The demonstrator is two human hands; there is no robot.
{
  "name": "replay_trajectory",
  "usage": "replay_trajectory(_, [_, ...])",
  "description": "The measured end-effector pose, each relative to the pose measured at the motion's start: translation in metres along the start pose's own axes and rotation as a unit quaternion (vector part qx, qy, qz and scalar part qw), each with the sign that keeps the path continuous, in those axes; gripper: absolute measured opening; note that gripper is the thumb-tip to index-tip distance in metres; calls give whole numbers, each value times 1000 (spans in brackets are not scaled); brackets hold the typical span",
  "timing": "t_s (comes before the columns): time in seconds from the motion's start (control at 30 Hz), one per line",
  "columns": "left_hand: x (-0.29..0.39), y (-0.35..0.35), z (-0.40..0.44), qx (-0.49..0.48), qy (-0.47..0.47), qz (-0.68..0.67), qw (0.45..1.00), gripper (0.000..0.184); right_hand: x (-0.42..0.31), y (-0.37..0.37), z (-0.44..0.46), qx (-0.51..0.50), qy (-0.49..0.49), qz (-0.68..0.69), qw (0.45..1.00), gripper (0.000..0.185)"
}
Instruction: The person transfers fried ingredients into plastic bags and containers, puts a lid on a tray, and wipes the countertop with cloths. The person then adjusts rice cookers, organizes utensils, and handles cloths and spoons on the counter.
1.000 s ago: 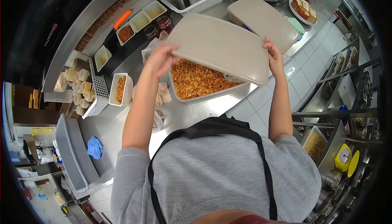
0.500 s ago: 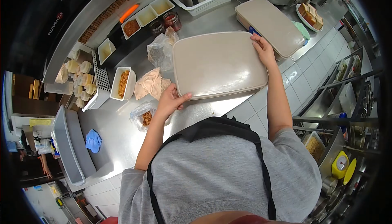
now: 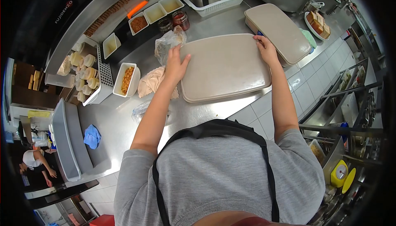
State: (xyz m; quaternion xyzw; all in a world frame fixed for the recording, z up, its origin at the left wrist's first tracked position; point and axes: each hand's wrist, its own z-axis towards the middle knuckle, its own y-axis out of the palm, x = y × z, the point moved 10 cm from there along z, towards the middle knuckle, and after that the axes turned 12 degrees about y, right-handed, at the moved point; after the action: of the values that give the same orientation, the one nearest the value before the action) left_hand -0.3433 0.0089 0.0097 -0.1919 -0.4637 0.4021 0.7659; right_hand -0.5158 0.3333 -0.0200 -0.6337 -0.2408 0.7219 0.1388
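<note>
A large beige lidded container (image 3: 227, 67) lies on the steel counter in front of me. My left hand (image 3: 176, 67) rests at its left edge, fingers stretched out and the thumb apart over the lid. At the far right corner, my right hand (image 3: 267, 49) has its fingers bent over the rim; their undersides are hidden. Close to my left hand are a crumpled clear plastic bag (image 3: 165, 44) and a peach cloth (image 3: 151, 81). Under my left forearm a second plastic bag (image 3: 141, 109) is partly covered.
Another beige lidded container (image 3: 280, 32) stands to the right. A white tub of brown shreds (image 3: 127, 80), a basket of squeeze bottles (image 3: 103, 90), a grey bin (image 3: 68, 139) and a blue cloth (image 3: 92, 137) are left. Bread (image 3: 318, 23) sits far right. A person (image 3: 36, 160) bends at far left.
My left hand has moved from the container's near left corner up along its left edge, its fingers now extended. My right hand stays at the far right corner. A person has come into view at left.
</note>
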Motion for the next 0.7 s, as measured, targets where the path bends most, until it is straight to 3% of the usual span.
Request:
replay_trajectory(0.17, [-9, 10, 16, 10, -19, 27, 999, 53, 4, 2, 5, -9, 22, -21, 999, 27])
replay_trajectory(0.23, [-15, 18, 20, -32, -11, 49, 998, 50, -2, 3, 5, -14, 25, -14, 999, 28])
replay_trajectory(0.4, [-22, 31, 26, -74, -14, 55, 996, 48, -27, 9, 4, 5, -83, -130, 988, 33])
replay_trajectory(0.53, [-12, 30, 19, -82, -5, 85, 993, 47, -17, 16, 3, -32, -51, -141, 988, 33])
replay_trajectory(0.63, [0, 26, 20, -106, -27, 123, 986, 47, -9, 17, 1, 15, -13, -186, 982, 37])
replay_trajectory(0.67, [9, 24, 21, -108, -26, 122, 986, 47, -18, 10, -3, 57, -40, -187, 980, 40])
replay_trajectory(0.7, [34, 14, 24, -61, 45, 169, 983, 49, -31, 2, -10, 99, -67, -187, 975, 43])
